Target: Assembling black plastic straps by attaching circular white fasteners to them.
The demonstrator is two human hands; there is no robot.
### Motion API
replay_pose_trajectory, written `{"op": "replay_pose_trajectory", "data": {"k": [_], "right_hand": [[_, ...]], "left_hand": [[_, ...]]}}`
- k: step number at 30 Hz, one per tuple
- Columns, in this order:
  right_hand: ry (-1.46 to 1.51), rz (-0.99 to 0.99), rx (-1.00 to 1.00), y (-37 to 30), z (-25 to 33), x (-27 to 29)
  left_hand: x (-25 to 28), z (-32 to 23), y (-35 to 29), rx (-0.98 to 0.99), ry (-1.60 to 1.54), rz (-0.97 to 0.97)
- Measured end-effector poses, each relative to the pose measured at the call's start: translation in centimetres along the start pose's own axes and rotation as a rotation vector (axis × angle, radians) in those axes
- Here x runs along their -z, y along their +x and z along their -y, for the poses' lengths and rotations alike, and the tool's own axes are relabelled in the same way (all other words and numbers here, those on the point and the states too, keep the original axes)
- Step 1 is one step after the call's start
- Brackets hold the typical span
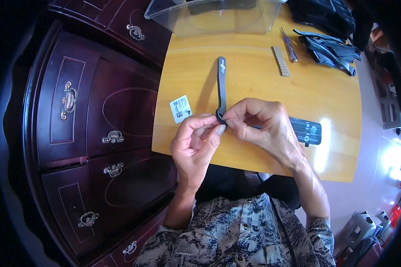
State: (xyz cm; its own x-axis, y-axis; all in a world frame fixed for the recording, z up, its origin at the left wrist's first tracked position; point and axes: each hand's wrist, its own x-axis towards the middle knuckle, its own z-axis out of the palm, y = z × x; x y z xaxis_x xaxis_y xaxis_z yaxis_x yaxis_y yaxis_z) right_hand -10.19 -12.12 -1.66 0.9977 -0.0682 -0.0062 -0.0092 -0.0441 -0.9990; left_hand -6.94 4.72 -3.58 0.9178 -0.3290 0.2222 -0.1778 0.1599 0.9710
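Note:
A dark grey strap (222, 82) with a pale printed mark near its far end stands out from my fingers over the table. Its near end curls into a small loop, which both hands pinch. My left hand (192, 144) grips the loop from the left between thumb and fingers. From the right, my right hand (265, 127) closes thumb and forefinger on the same loop. Several flat dark straps (305, 132) lie side by side on the table, partly covered by my right hand. A white printed label (180, 109) lies just beyond my left hand.
At the back of the wooden table (187, 62) stands a clear plastic bin (218, 22). A screwdriver (289, 48), a beige ridged strip (280, 61), a heap of dark straps (327, 51) and a black bag (323, 18) sit far right. Dark wooden drawers (62, 98) border the table's left side.

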Motion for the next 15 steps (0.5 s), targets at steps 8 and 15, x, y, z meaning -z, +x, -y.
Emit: {"op": "replay_pose_trajectory", "data": {"k": [8, 15], "right_hand": [[-0.032, 0.033, 0.08, 0.7, -0.6, -0.7], [-0.299, -0.053, 0.373, 1.2, -1.5, -1.8]], "left_hand": [[0.8, 0.4, -0.1, 0.042, 0.024, -0.058], [1.3, 1.1, 0.0, 0.039, 0.042, -0.09]]}}
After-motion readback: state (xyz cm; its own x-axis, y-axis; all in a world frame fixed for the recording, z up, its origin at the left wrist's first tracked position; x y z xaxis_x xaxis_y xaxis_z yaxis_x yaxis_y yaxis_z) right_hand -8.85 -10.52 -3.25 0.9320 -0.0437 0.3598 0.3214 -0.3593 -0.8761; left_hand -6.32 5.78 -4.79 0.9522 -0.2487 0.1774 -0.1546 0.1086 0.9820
